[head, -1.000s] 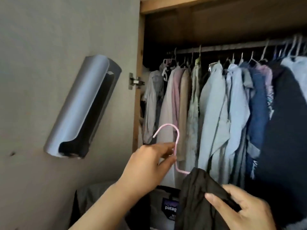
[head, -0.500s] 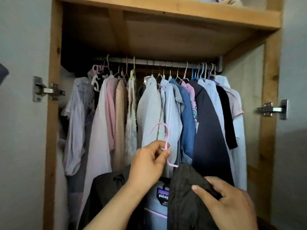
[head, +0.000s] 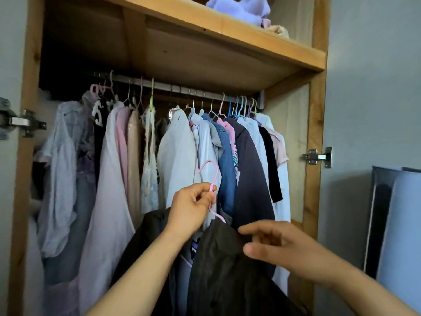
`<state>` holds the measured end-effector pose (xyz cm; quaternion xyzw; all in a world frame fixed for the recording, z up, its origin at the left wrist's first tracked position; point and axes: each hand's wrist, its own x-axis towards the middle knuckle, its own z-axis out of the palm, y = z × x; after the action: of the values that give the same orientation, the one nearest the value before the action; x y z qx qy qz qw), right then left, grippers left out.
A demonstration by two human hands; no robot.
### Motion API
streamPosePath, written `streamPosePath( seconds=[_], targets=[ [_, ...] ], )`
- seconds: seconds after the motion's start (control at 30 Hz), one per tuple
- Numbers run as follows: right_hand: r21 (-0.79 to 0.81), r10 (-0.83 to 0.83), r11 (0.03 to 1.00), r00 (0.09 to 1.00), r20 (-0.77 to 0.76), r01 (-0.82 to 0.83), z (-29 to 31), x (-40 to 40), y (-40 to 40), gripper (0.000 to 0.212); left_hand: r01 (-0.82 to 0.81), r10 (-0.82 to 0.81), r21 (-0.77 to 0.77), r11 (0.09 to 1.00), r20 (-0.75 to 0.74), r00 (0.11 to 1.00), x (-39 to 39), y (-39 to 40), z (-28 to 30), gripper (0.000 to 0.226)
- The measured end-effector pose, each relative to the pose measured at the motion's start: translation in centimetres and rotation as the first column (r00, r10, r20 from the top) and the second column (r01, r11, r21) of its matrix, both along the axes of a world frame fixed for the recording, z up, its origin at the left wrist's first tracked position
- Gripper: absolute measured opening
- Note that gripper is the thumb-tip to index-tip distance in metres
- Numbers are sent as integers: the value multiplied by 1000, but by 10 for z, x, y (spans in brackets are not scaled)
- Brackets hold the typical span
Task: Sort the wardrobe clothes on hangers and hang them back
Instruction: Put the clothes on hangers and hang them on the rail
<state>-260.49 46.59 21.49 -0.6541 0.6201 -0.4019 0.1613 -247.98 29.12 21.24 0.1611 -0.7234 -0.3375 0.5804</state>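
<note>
A dark jacket hangs on a pink hanger in front of the open wardrobe. My left hand grips the hanger's neck just below the hook. My right hand is at the jacket's right shoulder, thumb on the fabric and fingers curled over it. The hook is free, well below the metal rail. Several shirts and jackets hang along that rail, with a gap near the middle.
A wooden shelf above the rail carries a purple cloth. Door hinges stick out at the left and right of the frame. A grey panel stands against the wall on the right.
My view swung right and up, from the left door to the whole wardrobe. Both hands stayed on the hanger and jacket and rose a little; the right hand shifted on the shoulder.
</note>
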Motion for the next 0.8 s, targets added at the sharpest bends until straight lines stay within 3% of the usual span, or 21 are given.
streamPosePath(
  seconds=[0.1,0.2,0.3,0.47,0.63,0.8],
  targets=[
    [-63,-26,998,1000,3,26,-4,7,-2,62,48,-48,3,999,-12,999,-4,10,-1,37],
    [-54,94,995,990,109,-88,-10,14,-5,69,101,-101,6,995,-38,994,-7,21,5,30],
    [-147,248,966,929,274,-215,-12,12,-4,65,144,-141,27,989,-86,986,-9,26,12,28],
    [-263,351,924,889,293,-278,-1,8,-5,60,148,-142,22,989,-166,976,-7,24,28,20],
    [-295,501,865,707,499,-405,20,1,-16,54,73,-81,-58,996,-154,985,-8,33,55,20],
    [-373,583,813,619,526,-448,35,-12,-21,58,8,-24,-173,985,-89,996,-16,41,74,26]
  ],
)
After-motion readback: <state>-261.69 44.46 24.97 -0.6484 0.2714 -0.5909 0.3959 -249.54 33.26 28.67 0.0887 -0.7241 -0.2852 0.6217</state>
